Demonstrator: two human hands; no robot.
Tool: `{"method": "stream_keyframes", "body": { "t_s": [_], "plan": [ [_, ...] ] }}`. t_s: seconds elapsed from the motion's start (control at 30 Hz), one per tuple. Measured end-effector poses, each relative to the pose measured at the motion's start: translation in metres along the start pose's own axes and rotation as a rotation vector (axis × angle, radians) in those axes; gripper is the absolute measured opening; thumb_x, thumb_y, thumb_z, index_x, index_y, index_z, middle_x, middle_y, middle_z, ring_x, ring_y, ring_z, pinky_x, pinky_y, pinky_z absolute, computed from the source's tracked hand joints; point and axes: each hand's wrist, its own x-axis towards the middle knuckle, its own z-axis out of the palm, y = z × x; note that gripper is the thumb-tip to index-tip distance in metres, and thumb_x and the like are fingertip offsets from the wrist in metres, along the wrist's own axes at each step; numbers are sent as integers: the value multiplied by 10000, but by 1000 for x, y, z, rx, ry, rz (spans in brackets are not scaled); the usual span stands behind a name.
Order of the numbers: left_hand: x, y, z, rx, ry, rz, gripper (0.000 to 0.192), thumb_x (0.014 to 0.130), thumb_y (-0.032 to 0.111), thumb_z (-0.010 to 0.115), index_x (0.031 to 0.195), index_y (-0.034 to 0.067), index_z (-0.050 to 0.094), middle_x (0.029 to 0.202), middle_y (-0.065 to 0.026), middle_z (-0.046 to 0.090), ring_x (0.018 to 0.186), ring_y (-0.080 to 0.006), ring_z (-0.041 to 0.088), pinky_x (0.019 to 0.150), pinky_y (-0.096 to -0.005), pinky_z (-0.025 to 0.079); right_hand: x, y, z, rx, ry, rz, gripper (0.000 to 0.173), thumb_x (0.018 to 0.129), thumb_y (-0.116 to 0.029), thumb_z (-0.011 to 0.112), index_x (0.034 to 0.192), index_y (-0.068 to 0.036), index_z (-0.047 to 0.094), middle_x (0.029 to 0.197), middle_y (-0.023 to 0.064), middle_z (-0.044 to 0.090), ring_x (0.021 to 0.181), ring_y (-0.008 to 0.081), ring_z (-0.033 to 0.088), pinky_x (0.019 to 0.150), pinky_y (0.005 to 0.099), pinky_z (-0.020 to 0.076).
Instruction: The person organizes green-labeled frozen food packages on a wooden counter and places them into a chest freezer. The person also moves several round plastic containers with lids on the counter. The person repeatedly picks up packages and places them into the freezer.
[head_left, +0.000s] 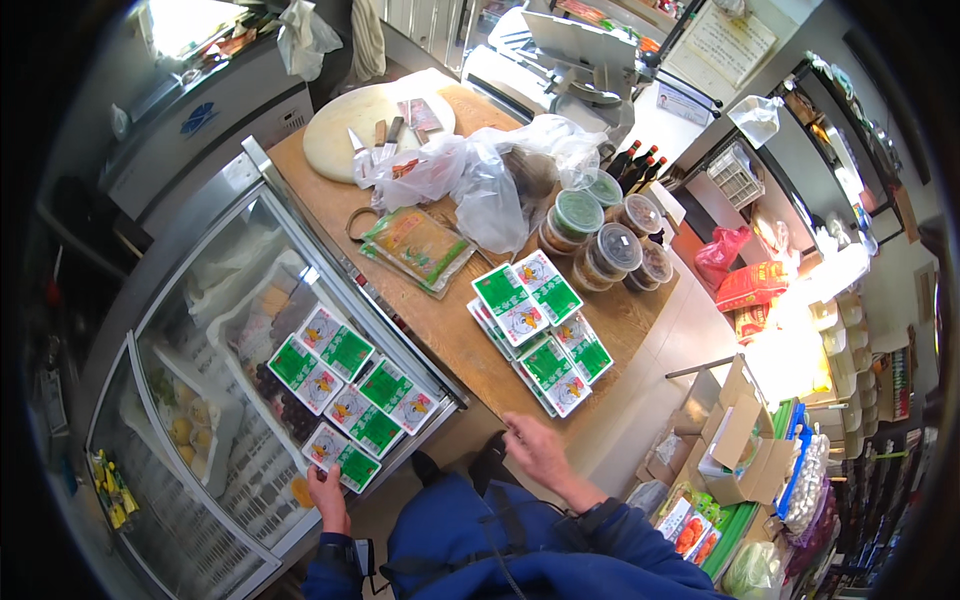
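Observation:
Several flat green-and-white food packs printed with a duck lie on the glass top of a display chiller (262, 154). My left hand (328, 501) touches the edge of the lowest pack (341, 456) there; whether the fingers grip it is unclear. On the wooden table (442, 330), more such packs (527, 296) lie in stacks near the corner. My right hand (536, 454) hovers beside that corner, below the stacked packs (555, 375), fingers partly curled, with nothing visible in it.
The table also holds a round cutting board (330, 142) with knives, plastic bags (491, 202), flat yellow-green packets (420, 244), a roll of tape (362, 223), lidded round tubs (616, 249) and dark bottles (637, 165). Open cardboard boxes (739, 450) stand at the right.

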Motion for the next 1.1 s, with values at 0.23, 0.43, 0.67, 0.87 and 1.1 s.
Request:
{"method": "stream_keyframes", "body": {
  "t_s": [0.23,0.43,0.67,0.87,1.1],
  "plan": [
    [-9,6,-4,-87,9,-95,386,948,105,623,1306,27,500,1081,-56,604,896,-148,602,738,-300,522,85,62,-73,-339,301,-36,509,832,-149,712,1291,-20,532,1230,185,593,1115,362,590,913,428,504],
    [-31,8,-15,-133,79,-133,396,931,109,630,1300,37,508,1155,-79,583,1003,-181,593,812,-340,525,164,108,-98,-435,156,-91,828,756,-272,806,1427,-4,400,1449,214,441,1324,383,448,1083,450,404],
    [-85,17,-14,-207,314,-61,329,864,61,663,1182,82,580,1097,-33,566,978,-138,576,779,-294,525,190,129,-112,-263,-57,-64,961,669,-351,839,1444,5,396,1461,235,431,1337,389,442,1111,442,386],
    [-131,49,18,-348,315,122,269,887,-13,645,1151,13,605,1095,-72,593,921,-152,628,747,-279,566,187,113,-139,289,-56,157,731,719,-157,832,1347,18,500,1201,119,632,1065,192,622,908,328,520],
    [-159,117,99,-405,-361,113,300,971,51,586,1268,8,591,1212,-120,645,1031,-209,673,836,-322,574,126,44,-142,542,-186,-10,810,725,-97,785,1438,-2,411,1351,127,503,1190,226,554,991,358,489]
  ]
}}
